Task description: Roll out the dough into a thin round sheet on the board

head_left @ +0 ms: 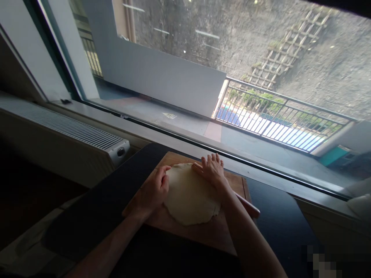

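A wide, flat, pale sheet of dough (191, 197) lies on a wooden board (203, 237). It is roughly round, with a ragged edge at the lower right. At its left edge my left hand (159, 187) has its fingers curled and thumb closed on the rim of the dough. A wooden rolling pin (248, 205) lies slantwise across the right side of the sheet, its near end past the board's edge. My right hand (213, 170) rests palm down on the pin, fingers stretched out and apart. My right forearm hides part of the pin and the dough.
The board stands on a dark table (275, 216) with rounded corners. A window sill (185, 148) runs along the far side, close to the board. To the left is a white radiator (87, 131). Past the glass are a railing (278, 112) and a rough slope.
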A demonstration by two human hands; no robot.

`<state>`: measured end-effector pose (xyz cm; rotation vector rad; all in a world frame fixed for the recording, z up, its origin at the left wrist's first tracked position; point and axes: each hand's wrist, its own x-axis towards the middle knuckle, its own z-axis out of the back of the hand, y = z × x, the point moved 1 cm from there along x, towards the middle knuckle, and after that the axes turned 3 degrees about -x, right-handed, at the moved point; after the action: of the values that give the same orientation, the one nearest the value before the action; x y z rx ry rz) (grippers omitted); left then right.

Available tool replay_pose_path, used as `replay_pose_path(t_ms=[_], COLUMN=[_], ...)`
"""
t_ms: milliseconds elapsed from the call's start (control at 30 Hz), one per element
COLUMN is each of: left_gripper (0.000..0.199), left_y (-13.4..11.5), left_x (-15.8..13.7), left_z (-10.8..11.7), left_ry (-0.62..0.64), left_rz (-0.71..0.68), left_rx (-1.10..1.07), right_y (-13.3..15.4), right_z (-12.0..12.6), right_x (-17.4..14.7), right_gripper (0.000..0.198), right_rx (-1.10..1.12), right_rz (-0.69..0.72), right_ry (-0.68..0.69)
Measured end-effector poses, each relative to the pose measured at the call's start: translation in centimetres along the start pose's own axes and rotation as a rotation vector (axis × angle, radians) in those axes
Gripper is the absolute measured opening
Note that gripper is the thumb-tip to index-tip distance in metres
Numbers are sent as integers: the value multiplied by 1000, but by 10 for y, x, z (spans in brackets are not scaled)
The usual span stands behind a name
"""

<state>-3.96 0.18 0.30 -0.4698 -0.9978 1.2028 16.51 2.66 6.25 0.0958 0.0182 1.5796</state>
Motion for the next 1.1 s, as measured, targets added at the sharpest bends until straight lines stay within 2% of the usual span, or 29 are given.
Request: replay_pose_path(t_ms=[133,200,267,400,467,533,667,733,833,933,1033,1100], left_gripper=[33,34,35,35,34,34,34,35,36,42,40,39], left_y=[0,1,2,3,3,4,5,4,1,2,4,2], left_x=[0,0,0,0,0,0,0,0,0,0,2,6], left_z=[0,-1,-2,-2,-1,0,-2,-3,-1,12,23,24], left_ry=[-3,14,27,12,9,15,14,8,2,46,263,404], left_rz=[-4,4,12,14,14,14,2,8,63,208,385,430], left_rx=[-22,-31,-31,-21,-7,4,4,4,3,-2,-67,-29], right_y=[39,48,39,-2,-6,8,47,50,23,-20,-52,-66], right_z=[-36,-46,-42,-16,-11,-19,-46,-46,-25,-3,2,-3], right_x=[-57,-69,-53,8,14,-6,-62,-61,-23,6,-1,-15], right_gripper=[53,55,56,57,55,56,55,53,53,49,47,42], right_rx=[77,68,57,50,55,89,117,83,66,121,186,260], right_rz=[150,212,174,-36,-45,8,162,160,4,-127,-169,-202], right_ry=[-174,-229,-222,-73,-19,-32,-175,-236,-195,-8,84,115])
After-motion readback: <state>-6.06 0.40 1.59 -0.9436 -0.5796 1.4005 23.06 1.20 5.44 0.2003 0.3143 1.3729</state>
